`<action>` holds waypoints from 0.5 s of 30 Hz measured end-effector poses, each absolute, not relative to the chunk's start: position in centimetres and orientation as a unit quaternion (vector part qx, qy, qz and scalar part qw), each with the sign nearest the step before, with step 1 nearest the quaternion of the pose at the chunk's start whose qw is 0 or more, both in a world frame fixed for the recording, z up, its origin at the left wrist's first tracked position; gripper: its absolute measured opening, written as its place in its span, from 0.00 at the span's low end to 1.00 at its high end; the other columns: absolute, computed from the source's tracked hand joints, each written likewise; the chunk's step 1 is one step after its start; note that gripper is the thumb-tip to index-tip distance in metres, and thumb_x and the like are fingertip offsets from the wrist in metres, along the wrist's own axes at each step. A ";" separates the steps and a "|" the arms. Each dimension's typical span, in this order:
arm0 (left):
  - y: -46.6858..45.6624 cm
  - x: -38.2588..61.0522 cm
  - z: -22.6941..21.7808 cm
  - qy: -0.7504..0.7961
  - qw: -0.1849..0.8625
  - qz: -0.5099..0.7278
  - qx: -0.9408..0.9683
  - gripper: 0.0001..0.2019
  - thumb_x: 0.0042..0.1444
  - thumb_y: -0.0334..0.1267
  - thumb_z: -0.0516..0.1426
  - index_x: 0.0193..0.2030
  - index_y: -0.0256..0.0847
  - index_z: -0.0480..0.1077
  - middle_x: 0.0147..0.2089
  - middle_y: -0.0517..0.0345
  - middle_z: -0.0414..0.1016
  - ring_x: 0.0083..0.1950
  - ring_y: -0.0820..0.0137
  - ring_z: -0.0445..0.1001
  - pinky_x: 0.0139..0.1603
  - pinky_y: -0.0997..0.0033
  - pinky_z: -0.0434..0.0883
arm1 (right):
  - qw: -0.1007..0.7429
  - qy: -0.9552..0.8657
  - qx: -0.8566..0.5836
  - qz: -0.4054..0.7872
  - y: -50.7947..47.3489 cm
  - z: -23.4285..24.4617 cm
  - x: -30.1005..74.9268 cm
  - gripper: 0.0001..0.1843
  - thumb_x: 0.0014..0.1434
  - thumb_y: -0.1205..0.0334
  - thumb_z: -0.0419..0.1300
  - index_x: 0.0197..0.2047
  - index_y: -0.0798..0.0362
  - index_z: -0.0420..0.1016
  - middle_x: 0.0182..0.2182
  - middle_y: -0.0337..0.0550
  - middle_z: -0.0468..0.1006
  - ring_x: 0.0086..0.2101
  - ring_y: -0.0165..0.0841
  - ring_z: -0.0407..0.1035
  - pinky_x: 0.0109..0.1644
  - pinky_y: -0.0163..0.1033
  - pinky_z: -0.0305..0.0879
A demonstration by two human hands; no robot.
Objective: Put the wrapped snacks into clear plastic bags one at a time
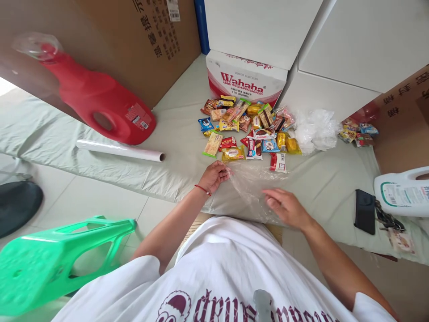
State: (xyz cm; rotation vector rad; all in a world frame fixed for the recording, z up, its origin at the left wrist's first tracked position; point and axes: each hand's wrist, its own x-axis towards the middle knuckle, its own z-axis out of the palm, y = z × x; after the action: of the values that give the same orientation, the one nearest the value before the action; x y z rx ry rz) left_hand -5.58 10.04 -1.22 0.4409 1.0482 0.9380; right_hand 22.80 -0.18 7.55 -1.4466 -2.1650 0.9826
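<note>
My left hand [216,176], with a red string round its wrist, is closed on the edge of a clear plastic bag [246,185]. The bag lies limp and partly spread on the pale cloth [181,152] in front of me. Over the bag's right part, my right hand [286,206] is slightly blurred, its fingers stretched toward the left and holding nothing that shows. Just beyond both hands lies a pile of small wrapped snacks [234,127] in several colours. A red and white snack packet [278,162] sits apart at the pile's near edge.
Behind the snacks stands a Wahaha carton [246,82]. Crumpled clear bags [317,129] and a few more snacks [360,133] are to the right, with a phone [365,211] and white jug [404,192]. Leftward are a red jug [103,105], a plastic-film roll [120,150] and a green stool [40,264].
</note>
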 end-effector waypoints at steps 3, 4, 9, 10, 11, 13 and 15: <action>10.2 -5.5 -1.3 0.482 0.739 0.423 0.205 0.16 0.46 0.36 0.68 0.34 0.42 0.64 0.33 0.57 0.80 0.36 0.67 0.83 0.37 0.71 0.77 | 0.069 -0.826 -0.446 0.339 -0.5 6.1 18.4 0.21 0.69 0.48 0.59 0.58 0.50 0.78 0.38 0.44 0.83 0.37 0.35 0.76 0.44 0.38 0.71; 10.4 -5.4 -1.4 0.484 0.739 0.420 0.207 0.16 0.47 0.36 0.68 0.34 0.42 0.64 0.32 0.57 0.80 0.36 0.67 0.83 0.38 0.70 0.78 | 0.048 -0.845 -0.425 0.320 -0.7 5.6 16.9 0.18 0.70 0.53 0.59 0.58 0.50 0.78 0.39 0.45 0.84 0.39 0.36 0.77 0.46 0.38 0.70; 12.2 -5.0 -1.1 0.507 0.736 0.390 0.225 0.15 0.46 0.34 0.69 0.33 0.40 0.66 0.31 0.55 0.79 0.35 0.64 0.83 0.39 0.66 0.78 | -0.031 -0.901 -0.379 0.210 -0.4 3.6 11.4 0.24 0.71 0.67 0.51 0.68 0.55 0.68 0.43 0.51 0.84 0.45 0.41 0.76 0.44 0.39 0.68; 12.6 -5.1 -0.8 0.513 0.732 0.384 0.231 0.14 0.46 0.34 0.69 0.33 0.40 0.67 0.31 0.53 0.79 0.36 0.64 0.83 0.38 0.66 0.78 | -0.044 -0.903 -0.377 0.200 0.0 3.3 10.7 0.26 0.70 0.68 0.51 0.70 0.57 0.66 0.43 0.52 0.84 0.45 0.41 0.76 0.43 0.40 0.68; 12.9 -5.3 -0.4 0.520 0.726 0.381 0.238 0.13 0.46 0.34 0.69 0.32 0.39 0.68 0.33 0.51 0.80 0.37 0.63 0.82 0.39 0.66 0.77 | -0.056 -0.905 -0.375 0.195 0.3 3.0 10.2 0.27 0.70 0.69 0.51 0.71 0.58 0.64 0.44 0.53 0.84 0.45 0.42 0.76 0.43 0.40 0.68; 13.0 -6.0 0.8 0.537 0.706 0.386 0.252 0.10 0.47 0.34 0.68 0.33 0.38 0.71 0.38 0.47 0.80 0.42 0.61 0.82 0.40 0.66 0.76 | -0.073 -0.905 -0.372 0.192 0.9 2.5 9.6 0.29 0.69 0.69 0.51 0.72 0.59 0.62 0.44 0.53 0.84 0.45 0.42 0.76 0.42 0.40 0.69; 11.9 -6.9 2.3 0.564 0.665 0.412 0.264 0.09 0.49 0.33 0.66 0.37 0.39 0.73 0.44 0.49 0.79 0.50 0.62 0.79 0.45 0.67 0.75 | -0.082 -0.905 -0.372 0.191 1.3 2.0 9.5 0.30 0.68 0.69 0.52 0.72 0.60 0.62 0.42 0.52 0.84 0.44 0.43 0.77 0.42 0.40 0.69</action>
State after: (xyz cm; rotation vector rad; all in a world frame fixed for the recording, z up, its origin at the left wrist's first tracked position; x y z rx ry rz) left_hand -6.94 11.89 2.27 0.5957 1.2739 0.9303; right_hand 9.48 1.29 2.03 -1.2327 -3.0021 0.6341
